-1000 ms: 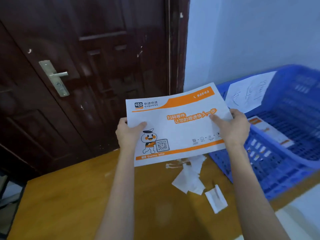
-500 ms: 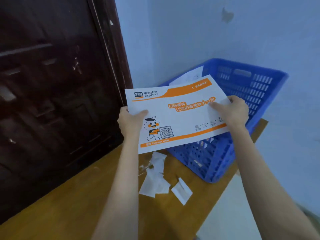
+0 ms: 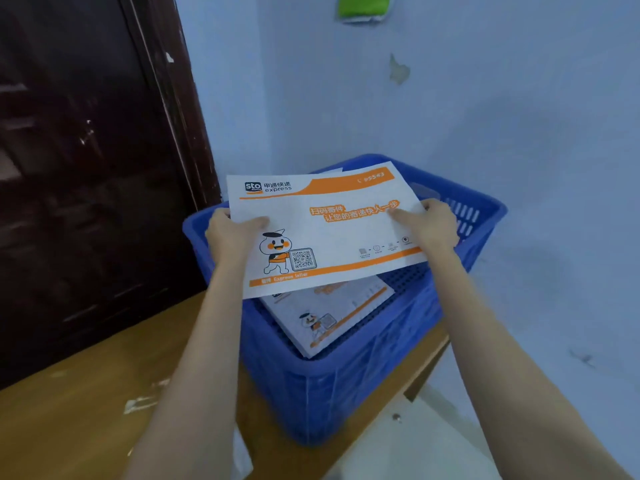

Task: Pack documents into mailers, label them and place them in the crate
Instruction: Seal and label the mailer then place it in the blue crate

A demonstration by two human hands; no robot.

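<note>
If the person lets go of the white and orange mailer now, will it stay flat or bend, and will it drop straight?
The white and orange paper mailer stays nearly flat though held only at its two short edges, so it is probably fairly stiff. It looks thin and light, so it may glide sideways. The blue plastic crate lies directly below, so it should still land inside.

The mailer (image 3: 322,230) is white with orange bands, orange characters, a black QR square and a cartoon figure in white, black and orange. A second mailer (image 3: 329,317) below shows the same print. The crate (image 3: 332,393) is blue, the table (image 3: 86,393) yellowish-brown wood, the door (image 3: 86,168) dark brown, the wall (image 3: 485,116) pale blue.
</note>
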